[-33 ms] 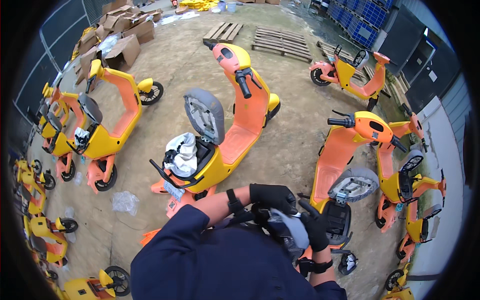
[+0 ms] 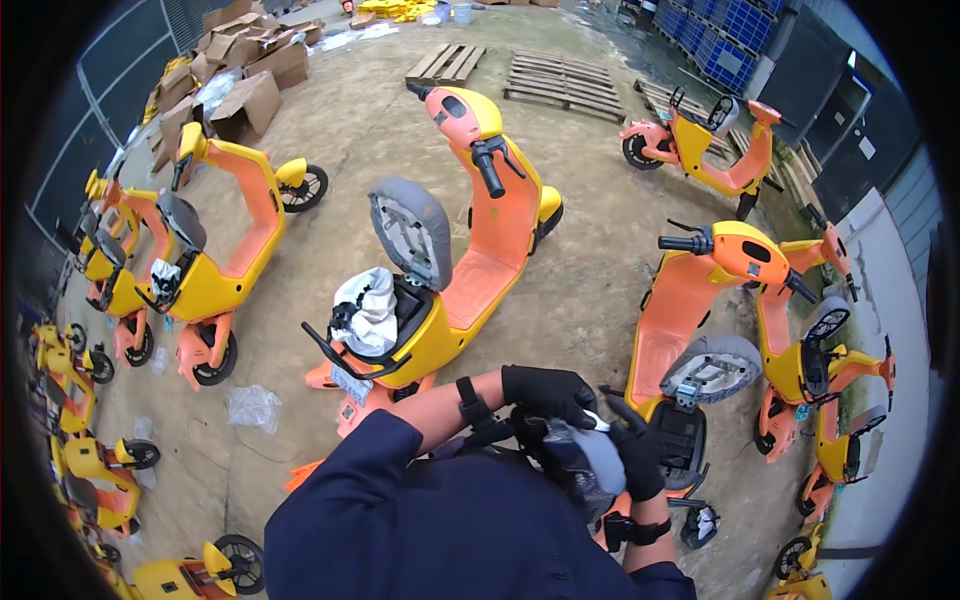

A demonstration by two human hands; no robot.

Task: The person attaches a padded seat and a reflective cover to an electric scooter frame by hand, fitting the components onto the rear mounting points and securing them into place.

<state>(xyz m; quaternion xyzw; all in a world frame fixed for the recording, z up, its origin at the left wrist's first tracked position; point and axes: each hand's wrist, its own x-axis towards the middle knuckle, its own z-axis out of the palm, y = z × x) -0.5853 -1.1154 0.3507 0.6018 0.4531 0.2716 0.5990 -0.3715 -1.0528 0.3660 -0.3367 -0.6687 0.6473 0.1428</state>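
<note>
In a black glove, my left hand (image 2: 548,393) is closed, its fingertips pinching a small white piece (image 2: 597,422) whose kind I cannot make out. My right hand (image 2: 640,455), also black-gloved, faces it across the gap, its fingers curled along a grey item (image 2: 600,462) in clear plastic held close to my body. The right index finger points up and left. Black straps hang below the left wrist, partly hidden. Just beyond my right hand stands a yellow-and-orange scooter (image 2: 672,335) with its grey seat (image 2: 712,368) tipped up and the black compartment (image 2: 680,445) exposed.
Ahead, another scooter (image 2: 490,265) has its seat raised and a white bag (image 2: 366,310) in its rear compartment. More scooters line the left and right. Clear plastic (image 2: 255,408) lies on the concrete floor. Cardboard boxes (image 2: 247,103) and wooden pallets (image 2: 563,82) lie farther back.
Both hands have shifted very slightly right. The white piece between them shows more, and the grey item has tilted a little.
</note>
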